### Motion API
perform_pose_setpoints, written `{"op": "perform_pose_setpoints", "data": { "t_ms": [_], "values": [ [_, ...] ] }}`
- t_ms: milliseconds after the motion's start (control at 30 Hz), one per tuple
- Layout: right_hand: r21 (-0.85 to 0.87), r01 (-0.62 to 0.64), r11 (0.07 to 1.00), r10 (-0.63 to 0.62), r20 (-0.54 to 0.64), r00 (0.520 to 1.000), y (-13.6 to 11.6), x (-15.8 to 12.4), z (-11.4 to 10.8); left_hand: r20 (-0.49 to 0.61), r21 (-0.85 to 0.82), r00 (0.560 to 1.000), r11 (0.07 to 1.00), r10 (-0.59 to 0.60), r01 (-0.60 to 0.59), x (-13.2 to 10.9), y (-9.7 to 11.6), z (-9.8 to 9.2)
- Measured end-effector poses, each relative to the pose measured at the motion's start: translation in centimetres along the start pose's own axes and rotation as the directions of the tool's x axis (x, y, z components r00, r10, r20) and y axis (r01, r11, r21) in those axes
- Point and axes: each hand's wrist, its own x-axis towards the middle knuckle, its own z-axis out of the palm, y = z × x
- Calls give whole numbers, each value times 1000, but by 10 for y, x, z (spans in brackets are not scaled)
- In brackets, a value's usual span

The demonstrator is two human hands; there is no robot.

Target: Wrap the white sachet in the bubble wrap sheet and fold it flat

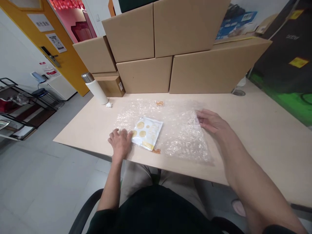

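Note:
A sheet of clear bubble wrap [180, 130] lies spread on the light wooden table. On its left part rests a white packet [147, 132] with yellow round spots, tilted slightly. My left hand [120, 143] is at the packet's left edge, palm down, fingers apart on the wrap's left border. At the wrap's upper right edge is my right hand [210, 121], its fingers closed on the film. Small orange-brown pieces [160, 103] show at the wrap's far edge, and another orange-brown piece [156, 151] at the near edge, beside the packet's lower corner.
Cardboard boxes [202, 73] are stacked along the table's back edge. A white bottle [97, 91] with a metal cap stands at the back left, by a small brown box [110, 85] and a crumpled white scrap [109, 105]. The table's [83, 125] front edge runs just before my lap.

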Motion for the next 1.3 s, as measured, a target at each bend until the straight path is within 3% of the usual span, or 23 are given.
{"op": "perform_pose_setpoints", "data": {
  "t_ms": [100,267,367,467,700,1067,1200,1267,1300],
  "values": [
    [-32,13,999,-12,37,999,3,-4,10,-17,-78,998,995,54,-55,2,12,1],
    [-23,91,996,-94,-163,982,-1,-5,10,36,-182,996,980,83,-76,14,27,10],
    [-21,139,990,-140,-250,958,1,1,4,2,-334,997,940,71,-66,18,24,14],
    [-85,175,981,-193,-312,931,5,7,-1,-39,-420,999,907,0,-16,24,7,12],
    [-369,153,917,-311,-421,852,7,11,-5,-63,-262,961,934,-269,244,53,-37,10],
    [-543,116,831,-388,-418,821,13,8,-1,-31,-198,952,935,-305,293,72,-34,22],
    [-533,110,839,-369,-407,836,15,15,-8,-12,-164,954,942,-299,293,74,-34,21],
    [-581,127,804,-427,-414,804,12,18,-14,11,-160,960,947,-281,279,75,-35,20],
    [-645,155,748,-503,-400,767,10,18,-17,27,-163,963,950,-267,268,76,-35,19]
  ]
}}
